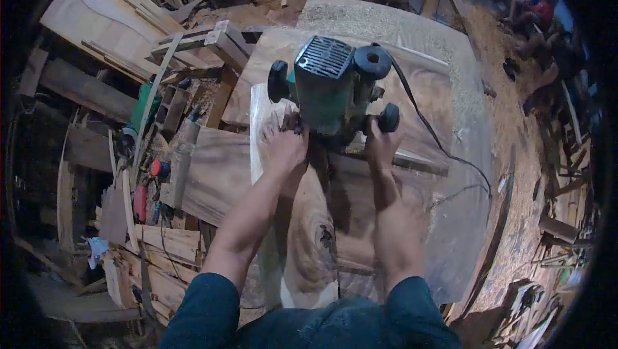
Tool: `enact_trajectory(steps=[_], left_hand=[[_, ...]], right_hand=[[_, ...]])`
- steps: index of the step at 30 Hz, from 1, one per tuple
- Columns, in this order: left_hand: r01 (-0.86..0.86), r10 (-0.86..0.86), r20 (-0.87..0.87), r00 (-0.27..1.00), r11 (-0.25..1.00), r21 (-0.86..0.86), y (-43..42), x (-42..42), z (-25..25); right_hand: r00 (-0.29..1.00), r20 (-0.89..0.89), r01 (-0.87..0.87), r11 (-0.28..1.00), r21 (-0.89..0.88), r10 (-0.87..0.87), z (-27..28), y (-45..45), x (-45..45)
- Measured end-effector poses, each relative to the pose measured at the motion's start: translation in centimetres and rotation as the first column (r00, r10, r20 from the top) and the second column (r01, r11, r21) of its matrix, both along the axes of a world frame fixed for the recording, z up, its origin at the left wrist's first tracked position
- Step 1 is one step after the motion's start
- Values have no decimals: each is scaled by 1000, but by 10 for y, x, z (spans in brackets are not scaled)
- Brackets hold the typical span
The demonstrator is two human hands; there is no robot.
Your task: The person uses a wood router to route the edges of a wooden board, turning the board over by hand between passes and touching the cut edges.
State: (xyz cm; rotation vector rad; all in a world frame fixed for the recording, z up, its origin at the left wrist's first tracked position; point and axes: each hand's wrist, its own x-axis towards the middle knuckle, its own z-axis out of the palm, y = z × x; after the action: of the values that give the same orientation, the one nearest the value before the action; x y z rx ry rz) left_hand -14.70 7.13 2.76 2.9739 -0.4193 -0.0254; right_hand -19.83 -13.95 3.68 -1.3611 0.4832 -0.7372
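A green and black router point(327, 91) stands upright on a long wooden board point(309, 239) in front of me. It has a vented top, a round black knob on each side and a black cord. My left hand point(283, 142) is at the left side of the router's base, its fingers bent over the board's edge and the base; part of that grip is hidden. On the other side, my right hand point(384, 142) closes on the router's base just below the right knob. The router's bit and underside are out of sight.
Wide wooden panels point(412, 85) lie beneath the board, with sawdust point(367, 18) across the far part. The cord point(438, 137) runs over the right side. Scrap wood and tools crowd the left, including a red-handled tool point(140, 202). Another person point(541, 14) sits at upper right.
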Motion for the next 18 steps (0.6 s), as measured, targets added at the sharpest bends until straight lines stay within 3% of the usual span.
enact_trajectory(steps=[2,6,11,14,18], left_hand=[[-39,42,18,999,992,-124,-2,-15,11],[69,-59,176,983,996,-51,6,-12,-25],[68,-70,150,986,998,21,9,-24,-30],[76,-61,172,983,994,-82,10,-39,-22],[106,-105,203,973,994,9,13,-49,-31]], right_hand=[[999,8,35,995,-95,-35,-11,-4,-3],[994,79,96,969,-226,-80,-34,-8,-9],[998,31,67,974,-218,-61,-5,2,-33],[996,-14,88,973,-213,-93,-10,2,-44],[997,-27,65,973,-223,-73,0,4,-64]])
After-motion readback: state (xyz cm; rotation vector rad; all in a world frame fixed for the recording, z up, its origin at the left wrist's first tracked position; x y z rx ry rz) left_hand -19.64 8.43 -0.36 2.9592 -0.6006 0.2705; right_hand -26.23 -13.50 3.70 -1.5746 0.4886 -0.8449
